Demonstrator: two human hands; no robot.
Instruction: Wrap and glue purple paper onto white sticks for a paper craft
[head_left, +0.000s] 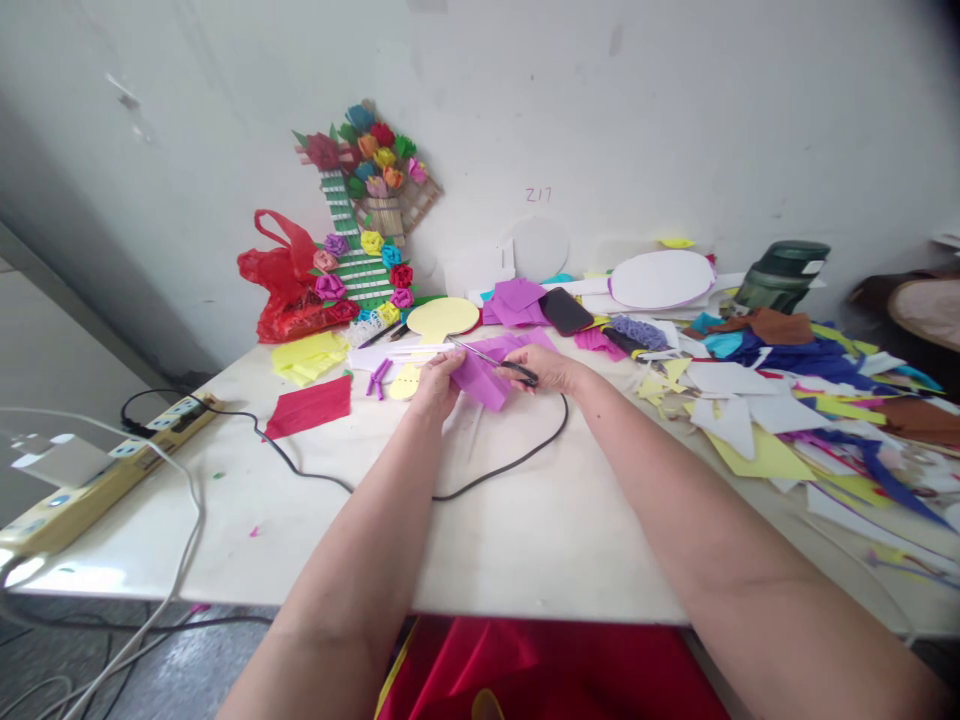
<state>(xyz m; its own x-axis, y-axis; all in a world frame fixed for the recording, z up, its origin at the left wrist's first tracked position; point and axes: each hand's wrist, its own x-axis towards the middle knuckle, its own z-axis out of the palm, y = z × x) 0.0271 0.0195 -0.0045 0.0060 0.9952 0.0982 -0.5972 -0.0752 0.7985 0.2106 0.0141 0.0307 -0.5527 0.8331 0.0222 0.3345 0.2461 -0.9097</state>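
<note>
My left hand (439, 382) is closed on the left edge of a sheet of purple paper (486, 385), near the middle of the table. In my right hand (546, 370) is a pair of scissors (519, 371) with black handles, the fingers wrapped round them. The blades point left across the upper part of the purple paper, their tips close to my left hand. Behind the hands lies a pale yellow round paper piece (442, 318). Small rolled purple strips (379, 378) rest left of my left hand. Whether the blades are parted cannot be made out.
A black cable (517, 462) loops across the table below my hands, from a power strip (112, 470) at the left edge. Paper scraps (757, 420) pile up at right near a dark green bottle (782, 277). Paper-flower crafts (367, 220) stand against the wall beside a red bag (281, 285).
</note>
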